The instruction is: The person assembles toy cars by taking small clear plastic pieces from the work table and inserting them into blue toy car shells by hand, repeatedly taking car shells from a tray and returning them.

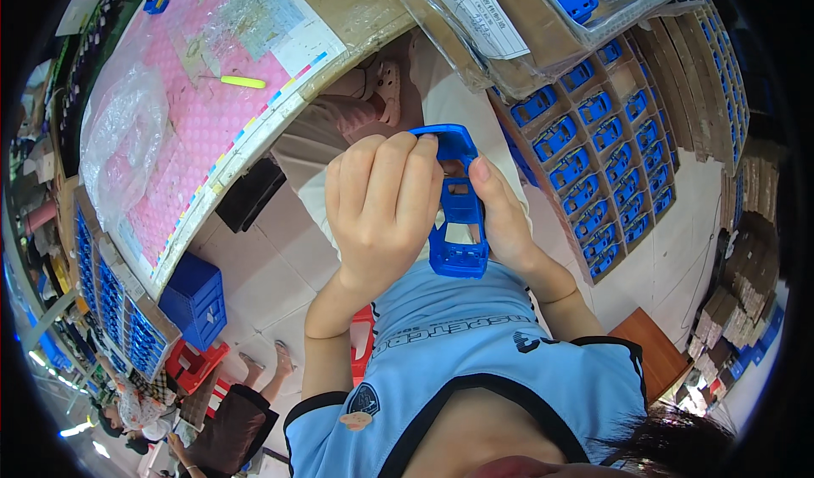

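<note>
A blue plastic toy car body shell (459,260) with window openings is held up in front of my chest, its long side running toward and away from me. My left hand (381,198) is closed, its curled fingers at the shell's far left edge. Along the right side, my right hand (506,223) grips the shell, with a fingertip against its edge. Whether a small tool sits inside my left fist is hidden.
On the table's pink bubbled mat (199,130) lie a thin-tipped tool with a yellow-green handle (243,81) and a crumpled clear plastic bag (127,139). Divided cardboard trays of blue car shells (607,139) stand at right. A blue crate (193,301) and other people are at left.
</note>
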`<state>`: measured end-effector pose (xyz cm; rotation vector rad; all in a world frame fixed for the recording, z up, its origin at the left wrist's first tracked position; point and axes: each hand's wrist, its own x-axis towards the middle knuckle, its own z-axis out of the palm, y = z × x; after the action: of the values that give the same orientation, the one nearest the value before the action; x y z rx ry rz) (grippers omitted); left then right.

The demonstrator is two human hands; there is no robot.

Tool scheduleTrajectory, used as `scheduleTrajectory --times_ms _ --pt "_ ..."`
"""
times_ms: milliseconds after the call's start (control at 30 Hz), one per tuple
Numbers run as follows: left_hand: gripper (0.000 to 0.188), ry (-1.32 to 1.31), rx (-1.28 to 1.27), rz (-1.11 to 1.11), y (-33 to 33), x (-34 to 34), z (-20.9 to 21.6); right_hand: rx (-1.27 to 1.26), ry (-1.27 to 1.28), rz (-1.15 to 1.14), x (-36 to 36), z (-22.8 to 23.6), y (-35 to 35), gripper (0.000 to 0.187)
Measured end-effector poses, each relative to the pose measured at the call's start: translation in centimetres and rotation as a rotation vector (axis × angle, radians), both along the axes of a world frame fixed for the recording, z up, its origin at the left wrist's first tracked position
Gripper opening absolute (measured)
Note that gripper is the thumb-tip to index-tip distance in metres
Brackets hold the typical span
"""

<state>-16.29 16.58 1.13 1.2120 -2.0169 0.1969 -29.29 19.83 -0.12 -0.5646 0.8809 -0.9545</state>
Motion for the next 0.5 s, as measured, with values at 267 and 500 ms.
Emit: scheduleTrajectory --times_ms 267,500 --pt "0.023 0.051 -0.024 -0.015 -0.21 -0.11 -0.27 -0.071 0.017 0.001 -0.12 0.04 -0.03 0.05" --pt "0.021 0.169 0.074 0.045 0.19 -0.35 -0.3 -0.003 0.004 0.028 -0.01 0.39 -0.43 0.051"
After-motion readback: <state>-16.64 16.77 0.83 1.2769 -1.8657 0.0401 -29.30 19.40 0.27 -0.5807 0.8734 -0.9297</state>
